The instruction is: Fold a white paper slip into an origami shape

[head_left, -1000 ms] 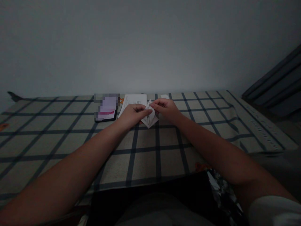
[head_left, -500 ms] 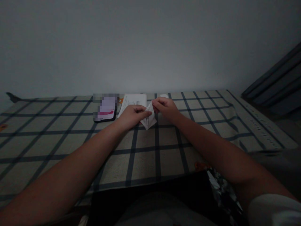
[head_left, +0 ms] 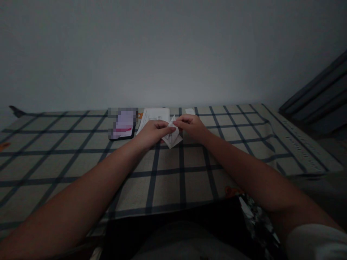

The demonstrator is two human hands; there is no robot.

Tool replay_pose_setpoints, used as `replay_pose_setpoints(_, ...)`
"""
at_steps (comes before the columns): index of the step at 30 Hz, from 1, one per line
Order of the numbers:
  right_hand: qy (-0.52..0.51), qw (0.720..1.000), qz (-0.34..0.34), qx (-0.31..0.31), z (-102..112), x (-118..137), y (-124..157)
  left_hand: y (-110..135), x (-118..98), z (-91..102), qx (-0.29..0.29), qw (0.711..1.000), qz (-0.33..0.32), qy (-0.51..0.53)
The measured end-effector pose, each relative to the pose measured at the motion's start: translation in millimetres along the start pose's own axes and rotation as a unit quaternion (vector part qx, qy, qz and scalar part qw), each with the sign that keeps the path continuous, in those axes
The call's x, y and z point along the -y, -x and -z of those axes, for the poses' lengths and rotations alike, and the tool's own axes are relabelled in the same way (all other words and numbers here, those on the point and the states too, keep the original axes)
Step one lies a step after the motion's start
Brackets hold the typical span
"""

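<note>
Paper (head_left: 172, 137) pinched btw both hands, low over the cloth (head_left: 81, 144).
Fingertips (head_left: 170, 128) of L hand (head_left: 151, 133) & fingertips (head_left: 176, 124) of R hand (head_left: 193, 125) were closed on the folded white paper's upper part, nearly tip to tip, L from the left edge, R from the right. It sat directly btw the two grips, a kite-like shape w/ long axis running away from the person, one point up by the fingertips, the other down toward the cloth; whether that lower point touched the cloth, couldn't tell. Neither hand was clearly nearer, since both held it. Just behind the hands lay a flat white sheet (head_left: 154, 115), w/ a dark-edged phone (head_left: 122, 125) beside it on the left & a small white scrap (head_left: 189, 111) to the right, near the wall. Forearms reached in from both sides over the checked cloth.
</note>
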State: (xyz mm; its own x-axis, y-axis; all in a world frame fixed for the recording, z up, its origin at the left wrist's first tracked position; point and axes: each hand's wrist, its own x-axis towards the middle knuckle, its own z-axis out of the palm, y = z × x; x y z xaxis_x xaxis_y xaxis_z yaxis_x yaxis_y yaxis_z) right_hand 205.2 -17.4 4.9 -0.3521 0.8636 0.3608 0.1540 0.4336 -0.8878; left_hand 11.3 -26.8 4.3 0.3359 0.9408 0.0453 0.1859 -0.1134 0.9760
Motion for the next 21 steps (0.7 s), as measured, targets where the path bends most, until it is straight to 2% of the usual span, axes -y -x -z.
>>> replay_pose_setpoints(4,-0.049,0.999,-0.012,-0.013,-1.5,-1.8,-1.3,-0.5,1.0,1.1,0.001,1.0,0.002,-0.029)
replay_pose_setpoints(12,-0.102,0.993,-0.054,0.0,-2.2,-4.7,-1.9,-0.6,-1.2,1.8,0.013,0.999,0.002,-0.05)
replay_pose_setpoints(21,-0.125,0.989,-0.056,0.061,2.2,-7.7,-4.5,-0.9,-0.2,1.4,0.031,0.997,0.009,-0.064)
